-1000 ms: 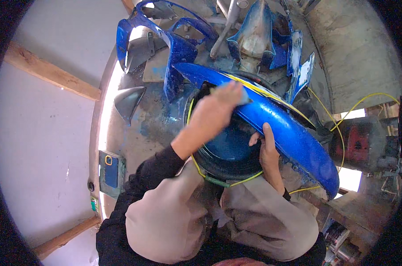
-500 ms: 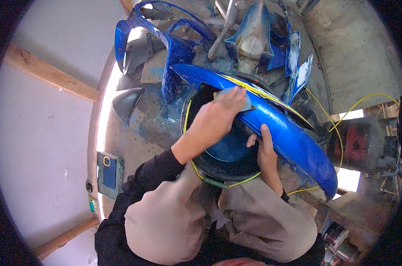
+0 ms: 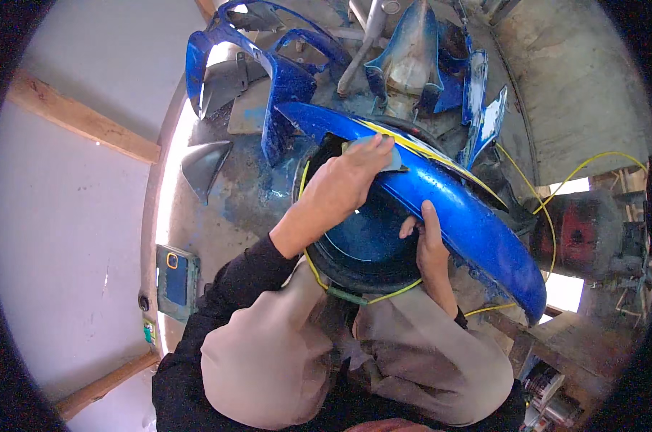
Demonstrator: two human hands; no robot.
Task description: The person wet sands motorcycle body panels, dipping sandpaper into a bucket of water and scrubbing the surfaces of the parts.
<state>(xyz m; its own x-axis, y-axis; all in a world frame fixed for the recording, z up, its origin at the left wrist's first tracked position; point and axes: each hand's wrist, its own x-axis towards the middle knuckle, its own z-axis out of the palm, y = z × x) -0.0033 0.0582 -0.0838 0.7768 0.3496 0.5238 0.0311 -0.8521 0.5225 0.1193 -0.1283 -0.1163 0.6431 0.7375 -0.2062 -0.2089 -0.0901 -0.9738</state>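
Note:
A long, curved blue motorcycle fender (image 3: 477, 227) with a yellow and white stripe slants across the middle, over a black bucket (image 3: 319, 266). My left hand (image 3: 346, 173) presses a thin greyish sheet, like sandpaper (image 3: 393, 160), flat on the fender near the stripe. Its fingers lie together over the sheet and cover much of it. Along the fender's near edge, my right hand (image 3: 432, 248) grips with the thumb on top; its other fingers are partly hidden beneath. Dark liquid (image 3: 362, 237) shows inside the bucket, whose yellow handle has a green grip (image 3: 347, 296).
Beyond the fender lie a blue body panel (image 3: 290, 79), a pointed blue-edged panel (image 3: 410, 54) and narrow blue-white pieces (image 3: 476, 90). A dark triangular piece (image 3: 205, 169) and a cased phone (image 3: 177, 281) are at left. A yellow cord (image 3: 553, 223) loops at right.
My left hand and the sandpaper have shifted slightly left along the fender. The right hand keeps its grip, and the fender has barely moved.

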